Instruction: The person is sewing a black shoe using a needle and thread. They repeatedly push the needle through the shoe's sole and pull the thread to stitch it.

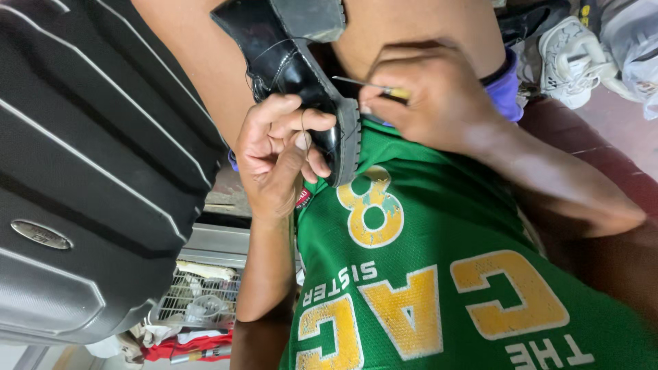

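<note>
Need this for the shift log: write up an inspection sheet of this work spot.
Surface: no bench seen; the black shoe is propped between the person's knees over a green jersey.
Job's things: black shoe with treaded sole; metal awl-like tool at the sole edge; thin thread by the thumb.
Clutter: wire basket with rags, red cloth below.
Grippers: left hand grips the shoe's toe; right hand holds the tool.
Cables: nothing seen.
Surroundings: black ribbed suitcase on one side, white sneakers on the reddish floor.
</note>
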